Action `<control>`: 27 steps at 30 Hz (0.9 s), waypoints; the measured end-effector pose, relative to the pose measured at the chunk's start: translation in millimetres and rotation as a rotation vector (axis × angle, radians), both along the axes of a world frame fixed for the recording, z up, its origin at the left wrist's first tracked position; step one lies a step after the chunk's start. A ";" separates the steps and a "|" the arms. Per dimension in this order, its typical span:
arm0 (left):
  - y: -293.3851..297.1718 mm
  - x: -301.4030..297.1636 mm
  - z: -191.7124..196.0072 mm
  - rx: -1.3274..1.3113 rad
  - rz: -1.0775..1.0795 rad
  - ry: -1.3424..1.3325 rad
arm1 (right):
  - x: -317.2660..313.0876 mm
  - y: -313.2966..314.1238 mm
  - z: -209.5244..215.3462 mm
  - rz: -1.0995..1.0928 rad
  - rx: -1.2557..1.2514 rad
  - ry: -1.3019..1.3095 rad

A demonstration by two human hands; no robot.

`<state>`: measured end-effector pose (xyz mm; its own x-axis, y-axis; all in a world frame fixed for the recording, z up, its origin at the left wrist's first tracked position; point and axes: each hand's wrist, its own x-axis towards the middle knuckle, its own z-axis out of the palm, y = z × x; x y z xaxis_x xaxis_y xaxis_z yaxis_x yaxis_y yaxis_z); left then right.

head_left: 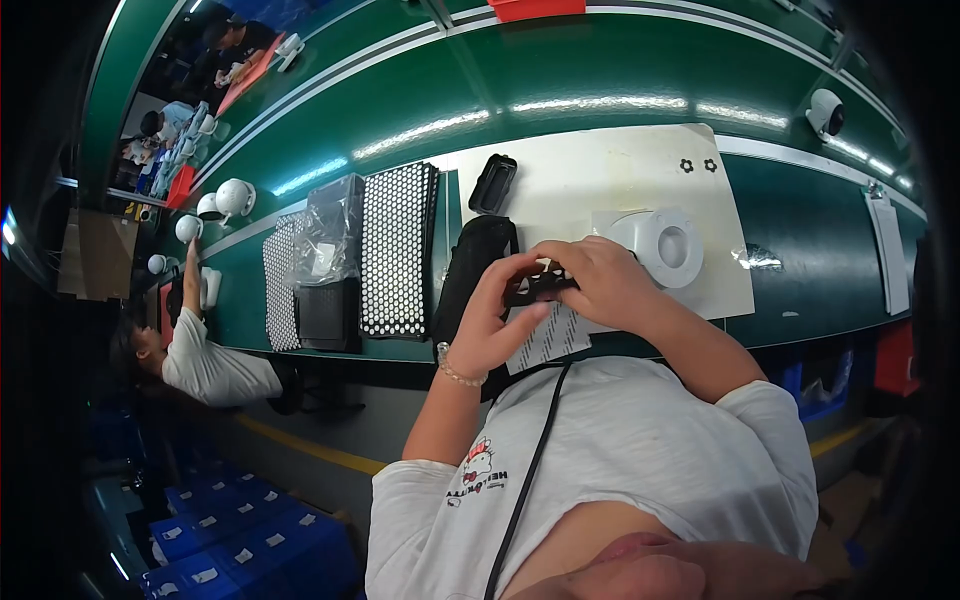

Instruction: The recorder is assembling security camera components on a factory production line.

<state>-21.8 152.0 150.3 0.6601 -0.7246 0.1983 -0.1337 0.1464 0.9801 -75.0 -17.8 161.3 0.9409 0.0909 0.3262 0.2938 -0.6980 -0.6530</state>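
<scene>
Black and small, the part (pixel 535 285) sits pinched between both hands just above the near edge of the green workbench (pixel 600 90), over the lower edge of the white mat (pixel 600 170). Its long axis runs roughly left to right across the view, tilted slightly upward toward the right; which end is its front cannot be told, as fingers cover much of it. The left hand (pixel 492 320) comes up from below with the wrist bent, a beaded bracelet (pixel 455 372) on it, thumb and fingers closed on the part's left end. The right hand (pixel 600 282) arches over from the right, fingers curled down and gripping the part's right end and top. Under the hands lies a white sheet with rows of small dark pads (pixel 550 335). Behind them stands a white round camera housing (pixel 665 245), and to the left a black pouch (pixel 475 265) and a perforated black-and-white tray (pixel 397 250). Further left, another person's arm (pixel 190 285) reaches up toward white dome units (pixel 232 198).
</scene>
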 end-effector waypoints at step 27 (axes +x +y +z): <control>-12.4 3.6 -1.1 0.290 0.334 -0.382 | -1.1 -11.3 -15.2 0.004 0.136 -0.414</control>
<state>-18.2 139.6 149.1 0.7826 -0.5497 0.2922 -0.4787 -0.2311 0.8470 -76.1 -29.1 146.2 0.7278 0.0245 0.6854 0.5531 -0.6118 -0.5655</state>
